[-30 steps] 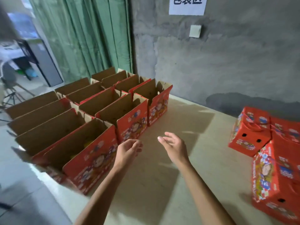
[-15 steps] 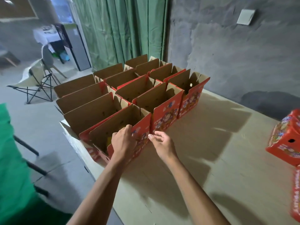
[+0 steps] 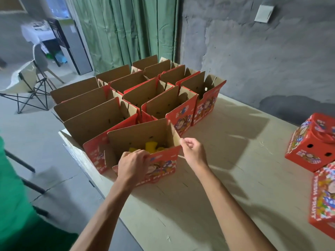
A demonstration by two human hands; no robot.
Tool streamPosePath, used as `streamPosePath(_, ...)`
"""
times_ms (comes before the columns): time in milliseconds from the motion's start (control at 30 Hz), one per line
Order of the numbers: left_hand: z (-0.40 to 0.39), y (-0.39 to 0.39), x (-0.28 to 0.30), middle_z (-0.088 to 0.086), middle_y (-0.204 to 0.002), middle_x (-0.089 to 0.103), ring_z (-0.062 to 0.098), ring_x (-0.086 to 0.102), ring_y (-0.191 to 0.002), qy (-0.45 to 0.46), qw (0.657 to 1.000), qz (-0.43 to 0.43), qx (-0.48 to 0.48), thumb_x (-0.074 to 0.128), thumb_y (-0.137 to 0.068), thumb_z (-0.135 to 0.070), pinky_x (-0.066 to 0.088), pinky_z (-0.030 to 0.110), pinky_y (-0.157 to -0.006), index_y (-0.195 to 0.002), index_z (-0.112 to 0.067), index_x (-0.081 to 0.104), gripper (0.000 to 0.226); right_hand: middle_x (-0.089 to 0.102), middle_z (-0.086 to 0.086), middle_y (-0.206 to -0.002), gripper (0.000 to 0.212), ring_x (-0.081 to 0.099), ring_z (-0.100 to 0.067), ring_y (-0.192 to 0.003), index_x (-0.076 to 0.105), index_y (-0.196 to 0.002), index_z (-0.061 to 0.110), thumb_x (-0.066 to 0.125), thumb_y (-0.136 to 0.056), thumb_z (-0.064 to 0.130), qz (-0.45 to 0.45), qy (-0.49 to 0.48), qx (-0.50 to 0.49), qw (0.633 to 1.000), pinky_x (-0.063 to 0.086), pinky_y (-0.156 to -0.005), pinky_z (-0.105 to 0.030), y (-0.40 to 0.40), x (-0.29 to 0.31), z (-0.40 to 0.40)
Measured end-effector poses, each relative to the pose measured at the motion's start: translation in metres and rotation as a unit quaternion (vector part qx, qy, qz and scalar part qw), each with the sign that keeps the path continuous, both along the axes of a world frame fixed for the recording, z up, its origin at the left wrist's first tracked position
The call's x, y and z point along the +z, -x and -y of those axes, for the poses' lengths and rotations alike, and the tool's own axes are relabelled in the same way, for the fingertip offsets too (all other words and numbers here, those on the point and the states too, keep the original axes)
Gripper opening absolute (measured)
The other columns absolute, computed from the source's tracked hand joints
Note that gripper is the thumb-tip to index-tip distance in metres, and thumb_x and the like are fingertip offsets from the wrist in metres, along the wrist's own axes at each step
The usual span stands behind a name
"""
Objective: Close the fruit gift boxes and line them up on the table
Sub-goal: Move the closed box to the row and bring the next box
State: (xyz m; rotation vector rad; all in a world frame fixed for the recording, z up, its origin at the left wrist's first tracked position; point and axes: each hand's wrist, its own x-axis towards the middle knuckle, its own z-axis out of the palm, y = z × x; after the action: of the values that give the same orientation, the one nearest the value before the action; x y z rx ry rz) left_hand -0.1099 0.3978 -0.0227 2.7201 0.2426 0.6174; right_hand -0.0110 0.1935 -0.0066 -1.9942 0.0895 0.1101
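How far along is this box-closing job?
Barely started. Two closed red gift boxes stand at the table's right edge. In hand: the left hand grips the nearest open box's front flap, the right hand pinches its side flap. Left: the other open boxes behind it.

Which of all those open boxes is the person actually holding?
The open box nearest the camera, at the table's front edge. The left hand grips its front flap, the right hand pinches its right corner; yellow fruit shows inside.
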Motion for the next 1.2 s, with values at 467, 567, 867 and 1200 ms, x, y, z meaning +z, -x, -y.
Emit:
streamPosePath(467, 0.074, 0.013, -0.014, -0.017, -0.089, 0.076, 0.001, 0.066, -0.079, -0.007, 0.956, 0.064, -0.288, 0.062, -0.099, -0.042, 0.046, 0.031, -0.091, -0.096, -0.031, 0.081, 0.022, 0.06, 0.011, -0.046, 0.04, 0.059, -0.012, -0.055, 0.067, -0.055, 0.02, 0.065, -0.086, 0.045, -0.103, 0.029, -0.154, 0.982, 0.039, -0.05, -0.025, 0.053, -0.021, 0.128)
streamPosePath(567, 0.102, 0.009, -0.015, -0.016, -0.09, 0.077, 0.002, 0.068, -0.081, -0.004, 0.945, 0.068, -0.32, 0.066, -0.097, -0.038, 0.048, 0.032, -0.088, -0.097, -0.029, 0.081, 0.018, 0.072, 0.001, -0.065, 0.036, 0.069, -0.023, -0.072, 0.071, -0.061, 0.017, 0.065, -0.086, 0.043, -0.11, 0.011, -0.2, 0.973, 0.055, -0.067, -0.033, 0.068, -0.023, 0.161)
streamPosePath(867, 0.208, 0.007, -0.003, -0.015, -0.097, 0.077, 0.005, 0.069, -0.09, 0.004, 0.887, 0.056, -0.458, 0.065, -0.094, -0.03, 0.049, 0.035, -0.087, -0.095, -0.026, 0.081, 0.017, 0.072, -0.004, -0.058, 0.034, 0.074, -0.02, -0.062, 0.071, -0.064, 0.009, 0.073, -0.083, 0.038, -0.098, -0.093, -0.368, 0.92, 0.062, -0.073, -0.043, 0.144, -0.026, 0.265)
streamPosePath(1200, 0.318, 0.028, 0.004, -0.013, -0.088, 0.075, 0.011, 0.066, -0.082, 0.025, 0.806, 0.05, -0.589, 0.07, -0.091, -0.024, 0.045, 0.028, -0.086, -0.087, -0.024, 0.077, 0.008, 0.072, 0.005, -0.059, 0.024, 0.075, -0.022, -0.067, 0.068, -0.069, 0.027, 0.075, -0.091, 0.024, -0.008, -0.133, -0.544, 0.828, 0.065, -0.075, -0.044, 0.245, -0.033, 0.345)
